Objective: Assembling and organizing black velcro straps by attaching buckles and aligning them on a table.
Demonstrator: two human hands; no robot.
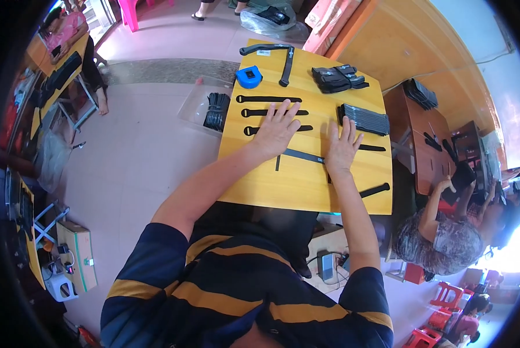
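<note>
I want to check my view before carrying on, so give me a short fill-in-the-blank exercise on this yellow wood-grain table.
1. The rounded plastic tape measure on the yellow wood-grain table is coloured ____.
2. Left of the person's bare left hand, the black fabric straps showing a ring end number ____.
3. The bare hand nearer the neat stack of flat black strips is the person's ____ one.
4. The clear plastic bin sits to the ____ of the table.

Missing words: blue; three; right; left.
</note>
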